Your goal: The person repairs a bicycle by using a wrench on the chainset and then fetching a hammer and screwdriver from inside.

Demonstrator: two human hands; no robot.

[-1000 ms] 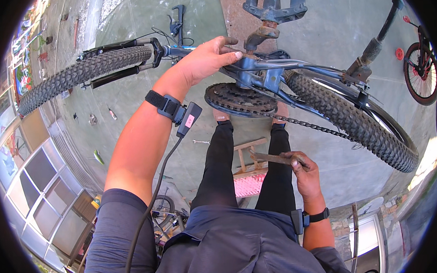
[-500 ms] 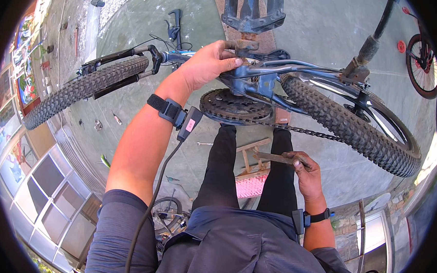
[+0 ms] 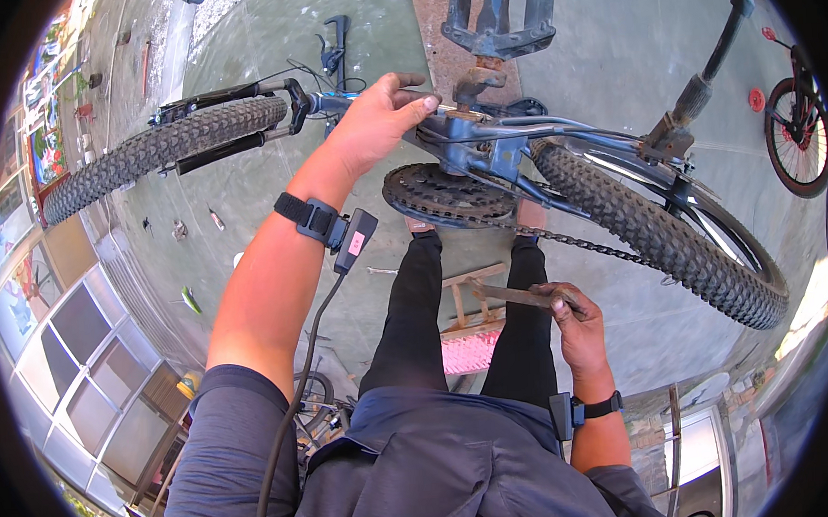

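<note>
A blue bicycle (image 3: 483,143) stretches across in front of me, its front wheel (image 3: 164,147) at left and knobby rear wheel (image 3: 653,234) at right. My left hand (image 3: 376,120) is beside the bottom bracket, thumb and fingers apart, just left of the crank arm (image 3: 474,82); I see nothing held in it. The crank arm carries a dark pedal (image 3: 501,37) at the far side. On the near side are the chainring (image 3: 448,197) and the chain (image 3: 598,247). Low at right, my right hand (image 3: 579,330) grips one end of a flat metal bar (image 3: 513,296), its other end pointing left.
A kickstand (image 3: 706,79) juts up at right. The handlebar (image 3: 336,54) lies near the floor beyond the frame. A small wooden stool (image 3: 472,313) with a pink woven seat stands between my legs. Another bicycle (image 3: 799,122) is at far right; small items lie on the left floor.
My left hand has come off the crank arm and shifted slightly left, its fingers now apart. The right hand keeps the bar, almost unmoved. The view has shifted a little.
</note>
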